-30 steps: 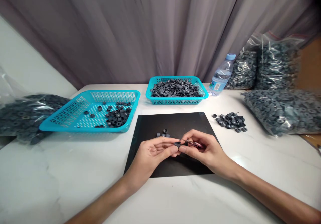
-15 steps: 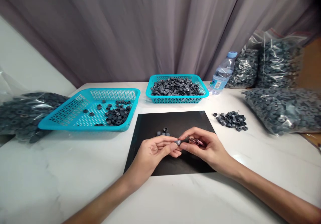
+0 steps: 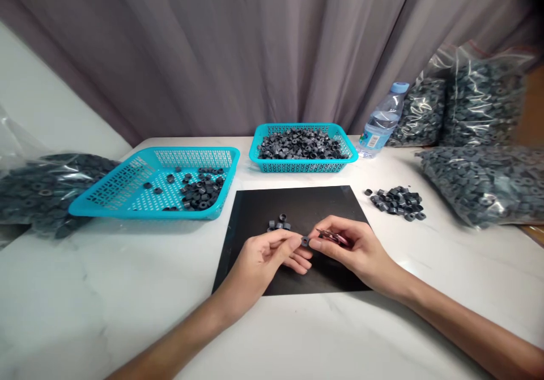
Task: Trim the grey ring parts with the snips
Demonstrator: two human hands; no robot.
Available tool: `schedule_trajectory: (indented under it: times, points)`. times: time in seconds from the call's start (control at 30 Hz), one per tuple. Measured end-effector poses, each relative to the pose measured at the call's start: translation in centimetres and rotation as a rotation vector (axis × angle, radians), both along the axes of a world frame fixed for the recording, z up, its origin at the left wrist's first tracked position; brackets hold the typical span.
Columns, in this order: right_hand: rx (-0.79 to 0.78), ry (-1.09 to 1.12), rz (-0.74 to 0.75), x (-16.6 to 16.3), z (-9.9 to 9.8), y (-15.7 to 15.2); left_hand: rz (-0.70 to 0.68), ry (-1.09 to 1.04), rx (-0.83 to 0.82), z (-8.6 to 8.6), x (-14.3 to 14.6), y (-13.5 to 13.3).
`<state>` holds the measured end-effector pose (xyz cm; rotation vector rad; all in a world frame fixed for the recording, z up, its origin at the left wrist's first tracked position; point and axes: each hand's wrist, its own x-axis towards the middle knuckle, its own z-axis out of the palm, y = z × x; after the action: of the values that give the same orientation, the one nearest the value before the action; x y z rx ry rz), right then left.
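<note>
Over the black mat [image 3: 293, 201], my left hand [image 3: 267, 255] pinches a small dark grey ring [image 3: 305, 241] between thumb and index finger, with its hole turned toward me. The thumb and index finger of my right hand [image 3: 351, 247] touch the ring's right side. Lying in the palm of that same hand is a small metal tool with pink handles [image 3: 335, 236]; its exact kind is partly hidden by the fingers. Several more grey rings [image 3: 280, 224] lie on the mat just behind my left hand.
A teal basket [image 3: 204, 216] with some rings stands at left; a fuller teal basket [image 3: 304, 167] stands behind the mat. A loose ring pile [image 3: 398, 201], a water bottle [image 3: 385, 122] and filled plastic bags [image 3: 488, 184] are at right. Another filled bag [image 3: 46, 190] lies far left.
The ring between my fingers has turned, and its hole now faces me. My left hand's lower fingers have spread a little. The whole view has shifted slightly.
</note>
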<state>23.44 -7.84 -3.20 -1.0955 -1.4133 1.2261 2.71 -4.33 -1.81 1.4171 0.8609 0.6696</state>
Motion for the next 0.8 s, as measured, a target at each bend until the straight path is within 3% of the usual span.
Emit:
schedule_trajectory:
  times: [0.37, 0.8]
  points:
    - [0.003, 0.016, 0.046, -0.11, 0.43, -0.06, 0.045, -0.044, 0.138, 0.28, -0.21, -0.66]
    - [-0.009, 0.000, 0.061, 0.13, 0.14, -0.04, 0.064, -0.060, 0.150, 0.19, -0.02, -0.55]
